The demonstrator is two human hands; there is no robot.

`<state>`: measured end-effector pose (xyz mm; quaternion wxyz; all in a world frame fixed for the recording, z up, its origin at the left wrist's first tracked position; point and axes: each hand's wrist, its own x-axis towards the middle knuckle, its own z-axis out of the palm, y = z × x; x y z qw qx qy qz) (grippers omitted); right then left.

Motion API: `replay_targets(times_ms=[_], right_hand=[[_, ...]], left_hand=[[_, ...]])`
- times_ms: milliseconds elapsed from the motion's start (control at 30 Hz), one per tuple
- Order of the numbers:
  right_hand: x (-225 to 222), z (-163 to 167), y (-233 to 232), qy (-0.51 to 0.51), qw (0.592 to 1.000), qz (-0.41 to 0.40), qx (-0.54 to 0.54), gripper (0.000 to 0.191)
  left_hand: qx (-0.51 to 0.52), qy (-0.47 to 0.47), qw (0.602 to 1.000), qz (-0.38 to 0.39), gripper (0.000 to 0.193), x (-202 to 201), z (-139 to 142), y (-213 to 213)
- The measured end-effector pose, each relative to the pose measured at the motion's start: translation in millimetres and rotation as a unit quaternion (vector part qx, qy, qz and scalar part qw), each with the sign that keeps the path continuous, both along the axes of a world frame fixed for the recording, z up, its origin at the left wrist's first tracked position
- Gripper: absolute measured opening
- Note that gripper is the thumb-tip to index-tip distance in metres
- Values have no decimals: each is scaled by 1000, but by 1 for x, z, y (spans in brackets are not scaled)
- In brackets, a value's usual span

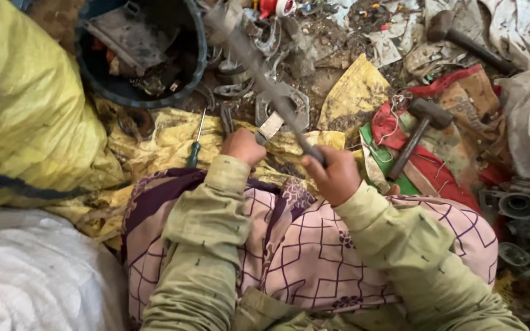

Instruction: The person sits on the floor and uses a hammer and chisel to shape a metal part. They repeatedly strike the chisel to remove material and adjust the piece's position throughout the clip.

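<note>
Two hands working low over the lap, sleeves in olive green, knees draped in pink cloth with purple grid lines. Left hand (242, 146) closing its fingers around a small flat metal piece (270, 126), pinning it just above the yellow sheet (167, 144) spread on the floor. Right hand (334, 175) gripping, fingers wrapped tight, the near end of a long metal rod (259, 76), blurred, slanting up and away to the left, crossing over the flat piece. Just left of the left hand, lying on the sheet, a green-handled screwdriver (195, 144). Right of the right hand, resting on red and green cloth, a hammer (419, 131). Farther off, sitting among scrap, a dark round bucket (199, 55) holding metal parts; second hammer (464, 40) lying at the far right.
</note>
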<state>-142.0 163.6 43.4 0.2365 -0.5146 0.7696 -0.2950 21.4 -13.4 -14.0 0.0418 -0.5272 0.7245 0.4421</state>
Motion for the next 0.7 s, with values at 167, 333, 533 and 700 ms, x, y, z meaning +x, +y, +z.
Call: replay_targets(times_ms=[167, 333, 533, 700], right_hand=[[-11, -34, -36, 146, 953, 47, 262, 81], [-29, -35, -35, 71, 982, -48, 169, 77], [-21, 1, -10, -54, 994, -90, 25, 60], [-19, -47, -31, 59, 969, -34, 239, 65]], left_hand=[[-35, -16, 999, 11, 23, 5, 0, 2], [-92, 2, 996, 10, 23, 5, -8, -4], [-125, 40, 991, 7, 26, 1, -13, 1], [-64, -1, 998, 27, 27, 6, -15, -2]])
